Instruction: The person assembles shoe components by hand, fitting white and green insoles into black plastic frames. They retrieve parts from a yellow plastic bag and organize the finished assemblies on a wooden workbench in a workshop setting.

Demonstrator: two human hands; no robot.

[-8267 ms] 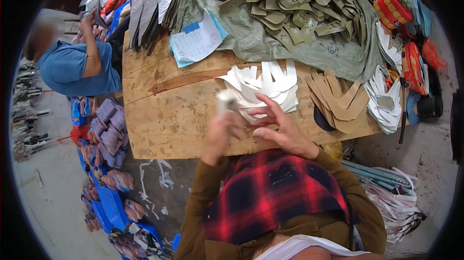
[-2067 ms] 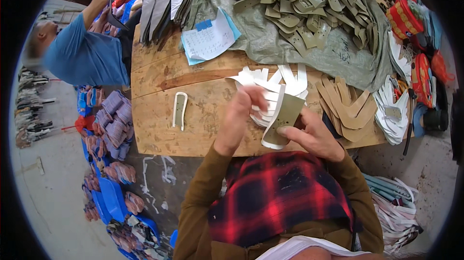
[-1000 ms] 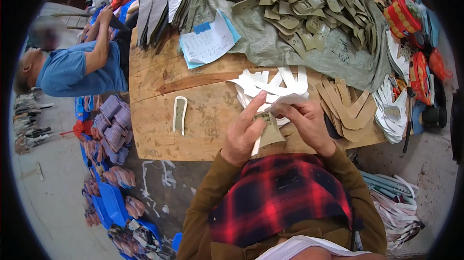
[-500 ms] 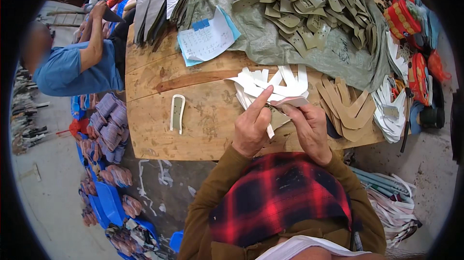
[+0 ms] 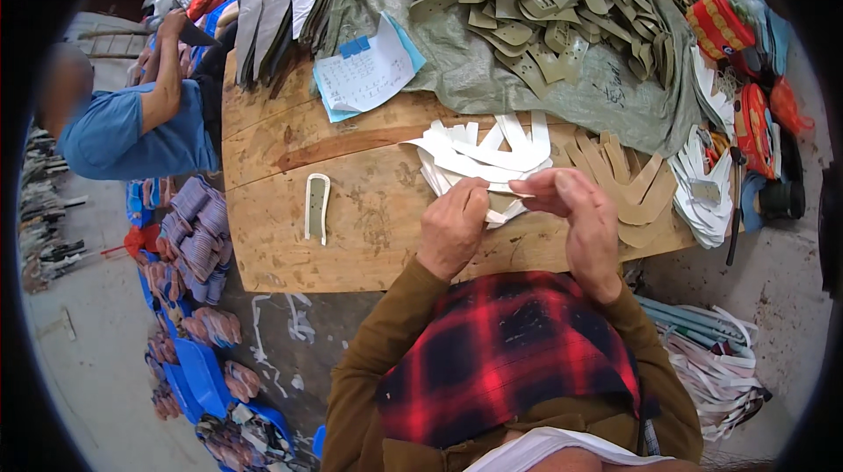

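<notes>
Hands at wooden workbench [image 5: 351,252] edge: left hand [image 5: 452,228] and right hand [image 5: 575,213] together pinch one olive strap piece [image 5: 502,202], held just above white strap cutouts [image 5: 483,156]. Finished white-edged strap [image 5: 316,206] lies apart, left.

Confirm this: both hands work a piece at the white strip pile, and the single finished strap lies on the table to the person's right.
Not quite. The single strap lies on the table to the person's left, as the head view shows. Both the left hand and right hand do work at the white strip pile.
</notes>
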